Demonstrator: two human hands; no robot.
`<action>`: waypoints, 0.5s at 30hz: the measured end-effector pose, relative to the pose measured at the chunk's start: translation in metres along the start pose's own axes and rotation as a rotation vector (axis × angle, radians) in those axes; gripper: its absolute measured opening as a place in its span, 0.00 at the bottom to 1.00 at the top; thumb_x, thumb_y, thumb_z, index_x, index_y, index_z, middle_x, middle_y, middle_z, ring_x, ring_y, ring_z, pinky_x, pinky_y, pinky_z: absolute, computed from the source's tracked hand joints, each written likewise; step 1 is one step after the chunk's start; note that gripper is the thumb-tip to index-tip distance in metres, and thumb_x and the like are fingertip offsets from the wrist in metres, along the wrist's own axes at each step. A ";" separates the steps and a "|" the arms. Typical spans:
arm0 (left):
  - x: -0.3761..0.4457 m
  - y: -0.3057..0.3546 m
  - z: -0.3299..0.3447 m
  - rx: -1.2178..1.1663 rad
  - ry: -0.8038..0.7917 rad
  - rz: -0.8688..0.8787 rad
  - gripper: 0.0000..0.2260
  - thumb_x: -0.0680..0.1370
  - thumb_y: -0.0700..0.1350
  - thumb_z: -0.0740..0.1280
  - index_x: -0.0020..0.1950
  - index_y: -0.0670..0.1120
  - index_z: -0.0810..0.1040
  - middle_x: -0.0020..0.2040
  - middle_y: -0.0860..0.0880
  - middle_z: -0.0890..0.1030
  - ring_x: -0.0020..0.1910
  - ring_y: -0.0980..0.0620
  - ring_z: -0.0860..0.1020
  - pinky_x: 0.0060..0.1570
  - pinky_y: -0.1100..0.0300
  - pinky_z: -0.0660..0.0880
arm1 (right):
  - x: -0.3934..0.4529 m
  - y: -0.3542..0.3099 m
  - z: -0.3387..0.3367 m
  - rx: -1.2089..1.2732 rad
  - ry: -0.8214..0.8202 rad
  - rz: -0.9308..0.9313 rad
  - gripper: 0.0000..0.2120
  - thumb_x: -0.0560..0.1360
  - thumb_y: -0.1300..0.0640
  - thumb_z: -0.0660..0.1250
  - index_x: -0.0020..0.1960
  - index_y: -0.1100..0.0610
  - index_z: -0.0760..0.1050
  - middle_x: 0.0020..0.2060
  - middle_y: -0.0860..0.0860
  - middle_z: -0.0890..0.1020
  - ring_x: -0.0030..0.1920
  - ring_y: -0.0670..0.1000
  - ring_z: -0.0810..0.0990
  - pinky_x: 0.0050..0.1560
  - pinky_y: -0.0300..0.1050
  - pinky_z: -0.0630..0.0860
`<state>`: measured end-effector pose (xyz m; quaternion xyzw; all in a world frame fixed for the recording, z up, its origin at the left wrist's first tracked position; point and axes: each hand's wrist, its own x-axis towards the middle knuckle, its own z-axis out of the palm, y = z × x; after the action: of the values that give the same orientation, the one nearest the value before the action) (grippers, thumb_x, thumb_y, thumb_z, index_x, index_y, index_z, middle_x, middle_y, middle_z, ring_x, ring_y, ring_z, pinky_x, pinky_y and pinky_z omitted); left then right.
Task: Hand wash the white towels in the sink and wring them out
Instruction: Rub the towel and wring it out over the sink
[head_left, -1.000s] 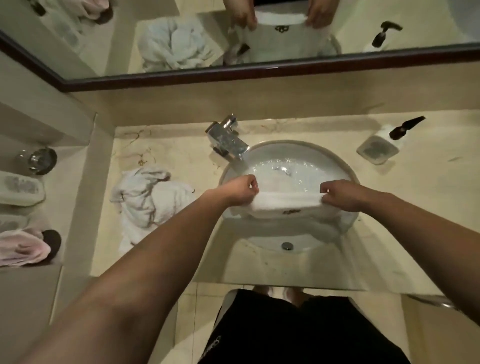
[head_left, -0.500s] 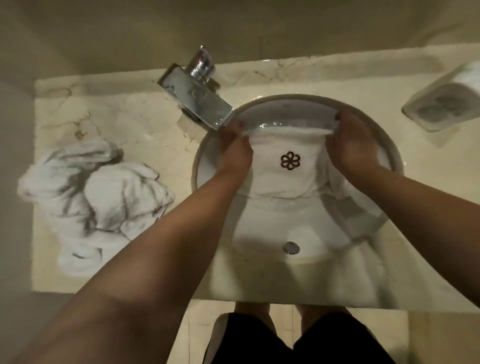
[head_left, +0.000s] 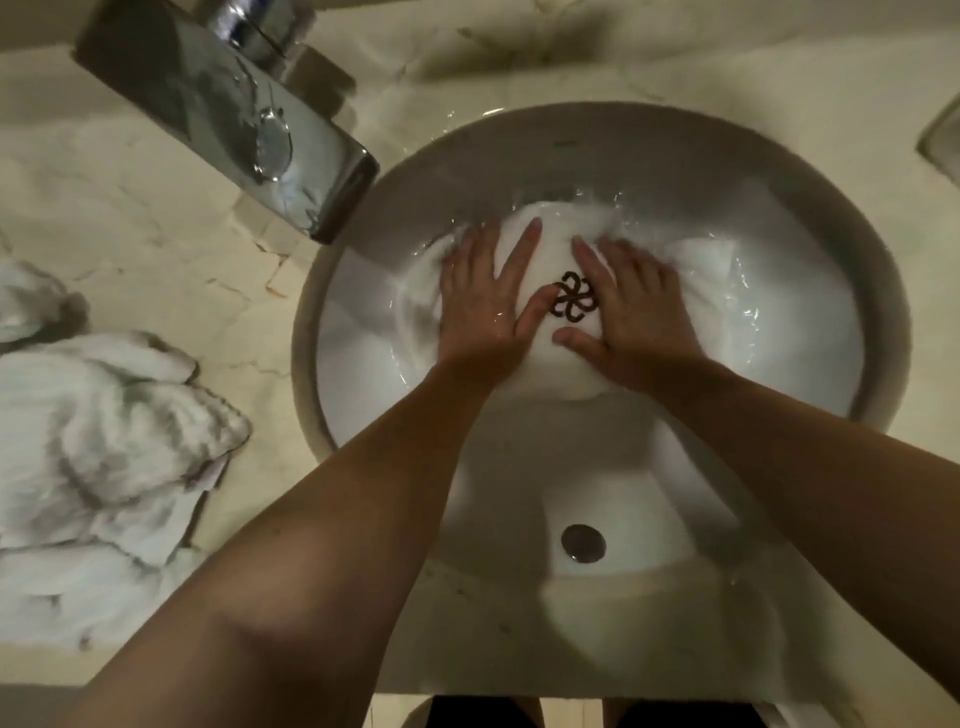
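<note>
Towel (head_left: 563, 358): in the sink (head_left: 857, 291), mostly under water, logo up.
Hands: I have left hand (head_left: 485, 306) and right hand (head_left: 631, 312) flat, fingers spread, pressing it down.
Progress: I judge it early, soaking only; wringing not begun.
Left: pile (head_left: 98, 467) waits on the counter.

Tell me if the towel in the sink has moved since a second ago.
Yes. The towel, held stretched above the sink's near rim before, is now down in the water, pressed flat by both hands, nearer the faucet.
</note>
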<state>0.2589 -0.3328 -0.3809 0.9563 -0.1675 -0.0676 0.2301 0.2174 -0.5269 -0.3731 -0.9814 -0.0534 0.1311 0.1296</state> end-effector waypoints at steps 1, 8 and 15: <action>0.001 0.000 0.003 0.002 0.006 -0.043 0.29 0.81 0.64 0.53 0.80 0.54 0.61 0.78 0.42 0.63 0.77 0.40 0.59 0.76 0.42 0.51 | 0.005 0.000 0.003 -0.038 0.022 0.003 0.44 0.75 0.24 0.47 0.81 0.50 0.52 0.73 0.62 0.67 0.71 0.64 0.66 0.68 0.63 0.64; 0.026 -0.003 0.029 0.147 0.255 -0.169 0.23 0.79 0.62 0.58 0.66 0.51 0.80 0.61 0.41 0.80 0.59 0.39 0.78 0.60 0.45 0.73 | 0.035 -0.002 0.015 -0.084 0.252 -0.015 0.37 0.79 0.29 0.53 0.73 0.57 0.70 0.61 0.60 0.80 0.60 0.63 0.78 0.61 0.56 0.73; 0.050 0.001 0.027 0.097 0.358 -0.200 0.21 0.80 0.57 0.58 0.51 0.42 0.83 0.46 0.41 0.82 0.44 0.39 0.81 0.43 0.50 0.77 | 0.057 -0.006 0.004 -0.019 0.170 0.081 0.30 0.82 0.36 0.54 0.68 0.60 0.73 0.56 0.63 0.81 0.54 0.64 0.81 0.52 0.56 0.77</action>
<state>0.2998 -0.3629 -0.4070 0.9748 -0.0314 0.0888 0.2023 0.2708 -0.5124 -0.3887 -0.9915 -0.0038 0.0521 0.1189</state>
